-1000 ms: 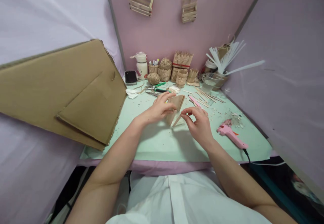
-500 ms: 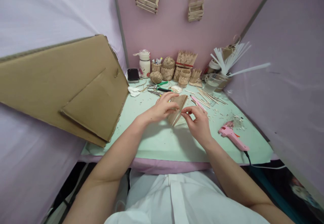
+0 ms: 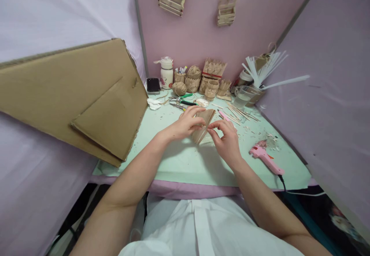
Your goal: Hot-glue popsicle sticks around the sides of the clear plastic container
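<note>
A small brown panel of flat wooden sticks (image 3: pixel 199 134) is held tilted above the green tabletop. My left hand (image 3: pixel 189 124) grips it from the left, fingers over its upper face and thumb near the right edge. At that right edge my right hand (image 3: pixel 227 138) is closed in a pinch, its thumb and forefinger meeting against the panel. Whatever lies between those fingertips is too small to make out. Just beyond my right hand lies a pink pen-like tool (image 3: pixel 224 115). Loose thin wooden sticks (image 3: pixel 239 113) are scattered farther back.
A pink hot glue gun (image 3: pixel 267 159) lies at the right, its cord running off the front edge. Pliers (image 3: pixel 186 101), a twine ball (image 3: pixel 179 88) and a water cup (image 3: pixel 243 97) stand or lie behind. Large cardboard (image 3: pixel 95 98) leans at the left.
The view has shifted slightly. Both hands keep almost the same place on the panel, and the gap along its right edge looks narrower, with my right fingertips pressed there.
</note>
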Action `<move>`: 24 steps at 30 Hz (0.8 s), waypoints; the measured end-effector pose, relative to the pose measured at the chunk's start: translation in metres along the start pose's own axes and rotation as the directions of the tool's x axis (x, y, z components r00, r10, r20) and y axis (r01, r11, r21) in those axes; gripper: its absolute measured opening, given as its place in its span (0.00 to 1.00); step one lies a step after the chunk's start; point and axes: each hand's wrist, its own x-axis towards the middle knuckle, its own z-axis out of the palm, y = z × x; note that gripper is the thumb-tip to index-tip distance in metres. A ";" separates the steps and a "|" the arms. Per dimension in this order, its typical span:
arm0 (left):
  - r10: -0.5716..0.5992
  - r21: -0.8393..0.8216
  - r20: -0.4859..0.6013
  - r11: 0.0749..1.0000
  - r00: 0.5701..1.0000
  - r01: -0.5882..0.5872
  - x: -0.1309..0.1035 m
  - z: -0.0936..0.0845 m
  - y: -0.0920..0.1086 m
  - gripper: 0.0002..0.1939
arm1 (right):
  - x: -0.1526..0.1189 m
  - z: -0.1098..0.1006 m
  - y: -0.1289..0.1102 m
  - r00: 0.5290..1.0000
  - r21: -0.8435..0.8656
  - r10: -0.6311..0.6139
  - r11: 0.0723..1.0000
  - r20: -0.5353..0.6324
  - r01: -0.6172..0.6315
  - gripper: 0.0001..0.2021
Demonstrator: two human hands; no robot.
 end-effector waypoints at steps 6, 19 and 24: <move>0.017 -0.003 -0.002 1.000 1.000 -0.017 0.000 0.001 -0.001 0.14 | 0.000 0.002 0.000 1.000 0.004 -0.012 1.000 -0.005 0.012 0.05; 0.031 -0.028 0.015 0.999 0.999 -0.031 -0.002 0.001 0.001 0.09 | -0.003 0.006 -0.001 1.000 -0.042 0.018 0.999 -0.001 -0.018 0.05; 0.018 -0.027 0.052 0.999 0.999 -0.016 -0.003 0.001 -0.001 0.14 | -0.003 0.006 -0.001 1.000 -0.053 0.027 0.998 0.013 -0.027 0.07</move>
